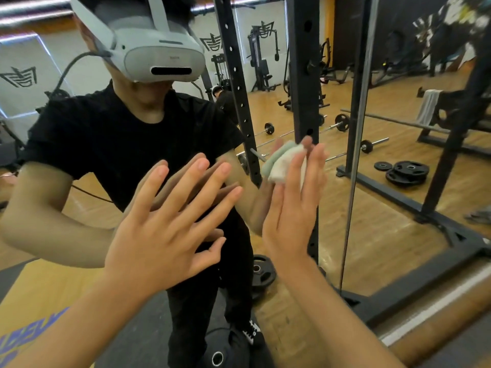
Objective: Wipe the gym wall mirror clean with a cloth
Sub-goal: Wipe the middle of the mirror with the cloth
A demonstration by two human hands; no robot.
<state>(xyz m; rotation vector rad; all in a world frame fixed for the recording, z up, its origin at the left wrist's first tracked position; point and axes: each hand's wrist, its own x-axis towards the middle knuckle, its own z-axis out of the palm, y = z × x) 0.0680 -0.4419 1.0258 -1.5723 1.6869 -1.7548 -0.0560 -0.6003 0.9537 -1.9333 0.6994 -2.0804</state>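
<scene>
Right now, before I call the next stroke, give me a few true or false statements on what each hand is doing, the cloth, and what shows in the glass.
1. The right hand presses the cloth against the mirror with straight fingers. True.
2. The left hand holds a spray bottle. False: it holds nothing and lies against the glass with its fingers spread.
3. The cloth is dark blue. False: it is white and pale green, and folded.
4. Weight plates show on the wooden floor in the reflection. True.
</scene>
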